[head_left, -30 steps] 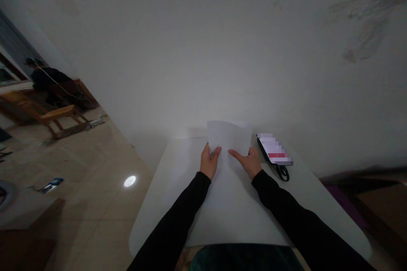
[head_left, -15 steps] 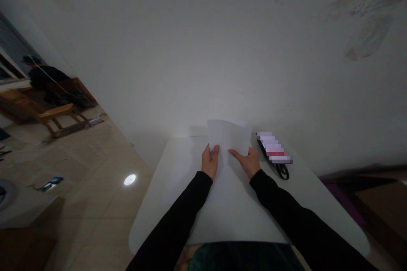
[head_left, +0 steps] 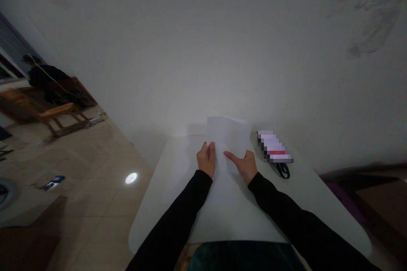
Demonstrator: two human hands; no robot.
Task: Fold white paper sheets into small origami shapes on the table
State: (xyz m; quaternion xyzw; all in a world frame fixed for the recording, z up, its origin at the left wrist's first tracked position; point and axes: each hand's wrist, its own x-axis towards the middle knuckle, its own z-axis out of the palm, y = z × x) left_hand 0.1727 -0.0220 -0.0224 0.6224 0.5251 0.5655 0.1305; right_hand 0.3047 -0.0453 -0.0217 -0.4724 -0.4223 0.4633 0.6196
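Fingers of the left hand and right hand are closed on the paper, raised over the white surface; light, limp and easily creased, it is probably best pinched gently at both side edges.

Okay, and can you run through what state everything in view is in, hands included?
Paper: raised, slightly curved, held by both hands.
Left hand: gripping the paper's left side.
Right hand: gripping its right side, thumb stretched across the front.
Phone: lying face up, screen lit, its content blurred out.
Cable: looped beside the phone.
Chair: standing on its legs.
Wall: marked at upper right.
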